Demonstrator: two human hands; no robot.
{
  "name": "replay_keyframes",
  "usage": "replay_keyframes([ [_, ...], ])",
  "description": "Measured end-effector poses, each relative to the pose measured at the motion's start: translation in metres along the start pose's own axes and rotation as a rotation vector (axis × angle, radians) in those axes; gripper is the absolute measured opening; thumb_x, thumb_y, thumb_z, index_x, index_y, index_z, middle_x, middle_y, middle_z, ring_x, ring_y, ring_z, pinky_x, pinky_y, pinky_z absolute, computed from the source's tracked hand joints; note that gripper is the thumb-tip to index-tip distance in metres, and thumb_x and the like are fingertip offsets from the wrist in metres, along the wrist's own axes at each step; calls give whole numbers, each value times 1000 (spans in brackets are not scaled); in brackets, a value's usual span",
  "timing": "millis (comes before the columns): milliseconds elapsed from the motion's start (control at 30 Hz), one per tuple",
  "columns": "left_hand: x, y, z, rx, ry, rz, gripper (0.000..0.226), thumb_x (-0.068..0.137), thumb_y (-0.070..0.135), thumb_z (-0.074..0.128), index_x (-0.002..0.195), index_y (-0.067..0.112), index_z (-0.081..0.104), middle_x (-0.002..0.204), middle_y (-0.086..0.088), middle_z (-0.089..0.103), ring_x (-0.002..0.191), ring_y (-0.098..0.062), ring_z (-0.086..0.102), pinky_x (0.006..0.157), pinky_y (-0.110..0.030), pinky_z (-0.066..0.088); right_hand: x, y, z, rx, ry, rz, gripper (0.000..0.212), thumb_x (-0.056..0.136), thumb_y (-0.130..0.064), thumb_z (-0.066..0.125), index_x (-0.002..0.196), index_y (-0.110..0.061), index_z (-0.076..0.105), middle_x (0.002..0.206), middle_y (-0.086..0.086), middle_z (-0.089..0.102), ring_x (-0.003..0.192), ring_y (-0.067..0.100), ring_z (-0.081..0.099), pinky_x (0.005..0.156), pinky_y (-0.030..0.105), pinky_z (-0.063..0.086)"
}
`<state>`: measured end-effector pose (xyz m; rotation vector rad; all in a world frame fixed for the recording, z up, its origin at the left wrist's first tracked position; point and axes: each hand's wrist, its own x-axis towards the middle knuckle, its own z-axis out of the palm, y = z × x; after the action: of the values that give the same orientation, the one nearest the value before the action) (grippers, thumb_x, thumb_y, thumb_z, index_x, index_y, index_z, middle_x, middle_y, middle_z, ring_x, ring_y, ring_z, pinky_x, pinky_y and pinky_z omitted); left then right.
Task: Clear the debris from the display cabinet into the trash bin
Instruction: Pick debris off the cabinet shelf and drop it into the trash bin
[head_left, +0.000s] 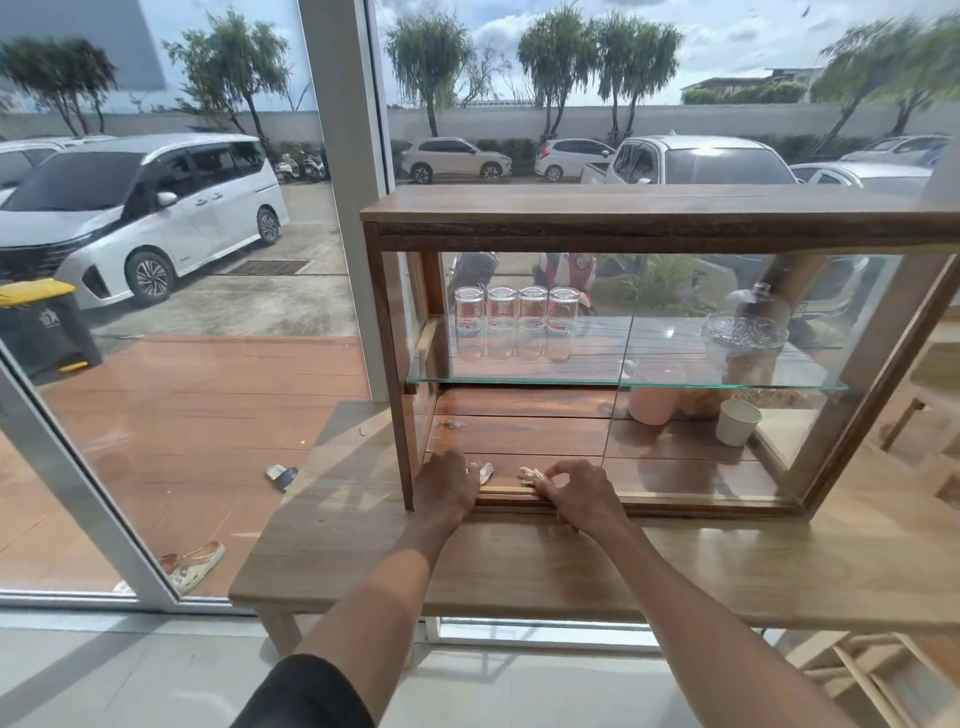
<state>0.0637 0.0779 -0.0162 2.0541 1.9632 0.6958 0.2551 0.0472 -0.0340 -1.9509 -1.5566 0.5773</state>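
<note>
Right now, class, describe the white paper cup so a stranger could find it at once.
Start at the wooden display cabinet on the table. Look below its glass shelf to the wooden floor at the right end. The white paper cup stands upright there, alone at the front; its pink neighbour sits further back and left.

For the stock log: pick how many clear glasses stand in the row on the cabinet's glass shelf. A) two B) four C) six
B: four upturned glasses stand side by side at the left of the glass shelf, above the two hands at the cabinet's front edge.
</note>
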Motion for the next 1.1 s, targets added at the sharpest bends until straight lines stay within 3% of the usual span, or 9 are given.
replay_keyframes([
  [200,-2,6,2,12,48,10,42,83,53,68,70,13,67,68,-1,68,61,-19,61,53,-27,39,0,0,0,32,-6,-4,19,90,-37,71,103,-24,75,60,-6,63,39,3,58,46,23,46],
  [367,-1,5,7,3,57,-13,30,82,43,74,80,13,74,74,-2,72,69,-20,68,62,-32,57,1,1,2,37,-6,7,19,92,-36,71,108,-25,73,59,-3,65,36,2,58,39,19,43],
  [533,-7,3,6,-2,61,49,28,84,42,72,80,14,75,73,-1,72,69,-19,69,59,-29,53,0,1,6,34,10,9,22,90,-41,71,106,-26,73,73,6,73,57,17,69,62,36,60],
  [633,-21,-1,-2,-8,135,132,22,87,37,71,92,15,75,86,-2,76,79,-20,72,63,-29,51,-5,-2,14,43,17,-31,26,85,-52,72,99,-31,74,81,8,76,74,31,74,71,45,62],
  [767,-44,-17,-11,6,242,221,24,87,35,71,106,19,72,94,-3,77,79,-23,74,66,-36,58,-19,-10,27,73,12,-121,30,82,-56,73,97,-31,74,69,-3,65,63,22,64,71,41,61],
  [867,-60,-39,-13,30,264,248,24,89,40,67,108,25,70,90,0,77,76,-21,74,65,-37,60,-33,-15,37,88,-20,-170,39,76,-63,71,98,-31,73,69,-5,71,63,20,70,69,41,61],
  [933,-71,-52,-16,25,272,246,25,89,40,68,109,26,70,88,0,77,75,-20,74,63,-34,58,-42,-17,44,105,-33,-198,46,70,-69,66,97,-32,73,80,-6,77,73,17,74,73,39,61],
  [1000,-84,-63,-19,22,290,248,26,88,38,70,110,25,71,86,-1,77,72,-20,74,61,-34,57,-53,-22,47,75,-48,-218,36,75,-59,72,98,-30,76,92,-10,78,80,14,73,78,35,59],
  [1100,-106,-82,-24,19,292,239,25,87,38,71,108,24,72,79,-2,77,66,-20,73,58,-34,57,-74,-31,50,46,-67,-239,25,81,-50,75,97,-31,75,68,-12,70,58,8,61,64,29,49],
])
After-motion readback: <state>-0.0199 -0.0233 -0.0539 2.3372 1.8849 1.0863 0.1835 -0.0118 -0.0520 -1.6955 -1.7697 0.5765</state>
